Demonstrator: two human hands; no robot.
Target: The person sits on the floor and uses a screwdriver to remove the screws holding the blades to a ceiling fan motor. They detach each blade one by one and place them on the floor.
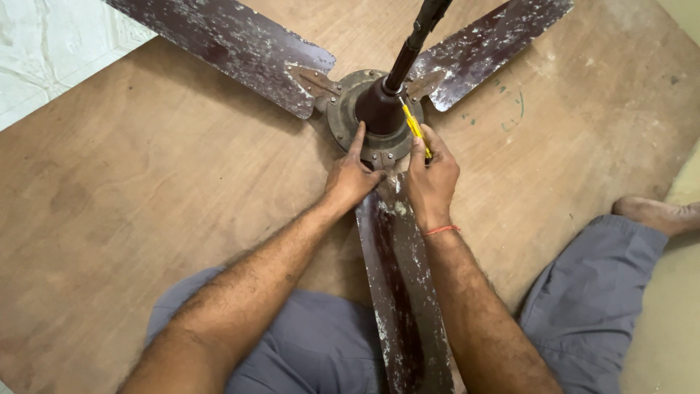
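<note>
An old brown ceiling fan lies on a wooden board (146,182), its round motor housing (343,117) facing up with a dark down rod (415,40) rising from the centre. Three worn, flaking blades spread out; the near blade (401,292) runs toward me between my forearms. My left hand (351,175) rests on the root of the near blade, index finger stretched onto the motor rim. My right hand (432,179) grips a yellow-handled screwdriver (414,125), its tip angled down toward the motor beside the rod.
The far left blade (226,44) and far right blade (488,44) reach toward the board's top edge. My knees in grey shorts (583,292) flank the near blade, and a bare foot (656,213) lies at the right. White tiled floor (44,51) shows at upper left.
</note>
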